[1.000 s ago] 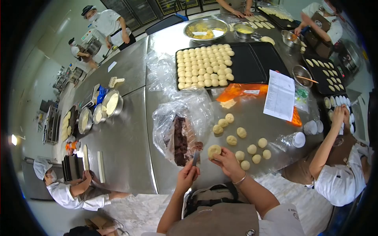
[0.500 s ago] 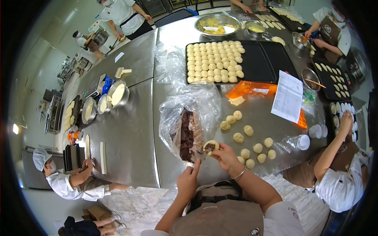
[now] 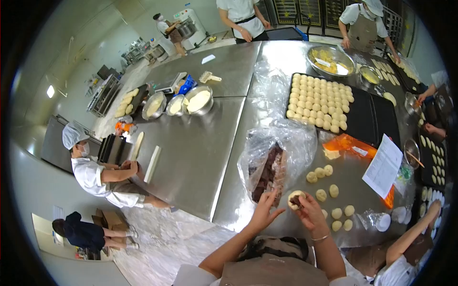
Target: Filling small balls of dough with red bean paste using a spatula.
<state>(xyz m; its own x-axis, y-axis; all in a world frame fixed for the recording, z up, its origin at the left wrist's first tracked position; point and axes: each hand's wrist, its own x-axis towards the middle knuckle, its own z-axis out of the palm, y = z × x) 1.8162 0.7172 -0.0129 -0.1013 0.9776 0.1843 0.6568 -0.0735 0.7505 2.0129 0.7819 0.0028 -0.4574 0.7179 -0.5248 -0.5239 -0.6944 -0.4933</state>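
Steel table: its worktop carries a clear plastic bag, the landmark here.
Bag: crumpled and open toward the wearer, with dark filling showing inside.
Right hand: fingers and thumb clamped on a round dough piece, just right of the bag's near end; dark filling shows in its middle.
Left hand: at the bag's near end, index finger extended and thumb apart from it; whether it grips anything, I cannot tell.
Dough balls: loose, to the right of the bag.
Black tray: beyond the bag and to its right, partly filled with rows of pale balls.
Metal bowls: left of the bag and farther off, holding pale contents.
Paper sheet: well right of the bag.
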